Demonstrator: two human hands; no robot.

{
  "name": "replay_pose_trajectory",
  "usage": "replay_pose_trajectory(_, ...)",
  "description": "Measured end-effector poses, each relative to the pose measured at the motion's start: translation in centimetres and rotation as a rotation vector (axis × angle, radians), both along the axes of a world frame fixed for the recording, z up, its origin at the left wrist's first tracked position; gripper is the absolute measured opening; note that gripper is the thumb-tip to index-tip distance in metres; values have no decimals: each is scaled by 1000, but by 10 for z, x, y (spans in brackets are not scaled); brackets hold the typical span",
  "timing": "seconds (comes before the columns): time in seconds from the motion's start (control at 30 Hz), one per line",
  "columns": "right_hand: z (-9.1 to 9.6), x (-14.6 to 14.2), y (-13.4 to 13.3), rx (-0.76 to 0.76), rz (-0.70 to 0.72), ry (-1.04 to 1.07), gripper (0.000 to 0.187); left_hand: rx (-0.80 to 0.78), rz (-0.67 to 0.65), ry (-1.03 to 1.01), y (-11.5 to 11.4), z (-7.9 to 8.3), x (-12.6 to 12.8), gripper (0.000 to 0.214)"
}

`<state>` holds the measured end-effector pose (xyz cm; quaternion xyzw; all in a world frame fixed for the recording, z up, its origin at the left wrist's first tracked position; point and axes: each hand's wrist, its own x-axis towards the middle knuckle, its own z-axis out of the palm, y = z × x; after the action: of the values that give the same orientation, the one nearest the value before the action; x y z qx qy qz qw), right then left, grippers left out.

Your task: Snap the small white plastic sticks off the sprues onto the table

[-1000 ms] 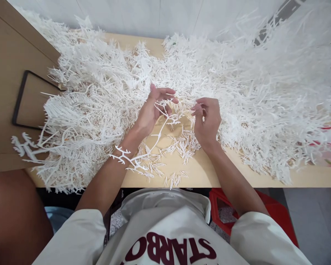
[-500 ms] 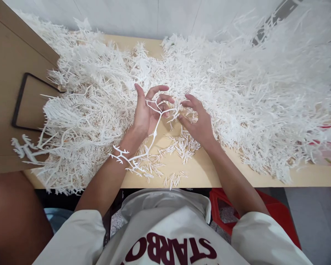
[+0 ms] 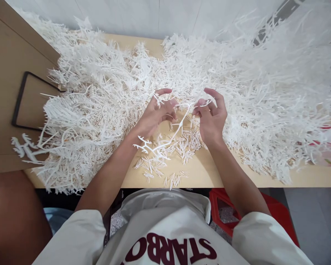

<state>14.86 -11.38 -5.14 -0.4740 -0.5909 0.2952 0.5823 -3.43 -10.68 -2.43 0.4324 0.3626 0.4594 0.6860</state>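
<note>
My left hand [image 3: 156,116] and my right hand [image 3: 212,117] are raised just above the wooden table [image 3: 198,176], both pinching the top of one white plastic branched sprue [image 3: 169,137]. Its stem runs down and left from my fingers and ends in small forked twigs near my left wrist. Under my hands lie several small broken-off white pieces [image 3: 182,145]. A deep heap of white plastic branches [image 3: 105,88] surrounds my hands on the left, behind and on the right.
A black-rimmed flat item [image 3: 23,99] lies on a brown board at the left. A red crate [image 3: 226,209] stands below the table edge. A red-and-clear bag [image 3: 329,149] shows at the far right. White wall behind.
My right hand, open half a second ago, has closed onto the branch top. The branch has swung right, its forked end now nearer the middle of the table.
</note>
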Motion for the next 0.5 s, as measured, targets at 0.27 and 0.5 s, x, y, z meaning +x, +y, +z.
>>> replay_pose_trajectory(0.27,0,15,11,67,-153,5,56,-86,-409,300,3,0,-10,50)
replay_pose_trajectory(0.5,10,11,5,18,-13,62,62,116,-641,397,-3,4,-10,43)
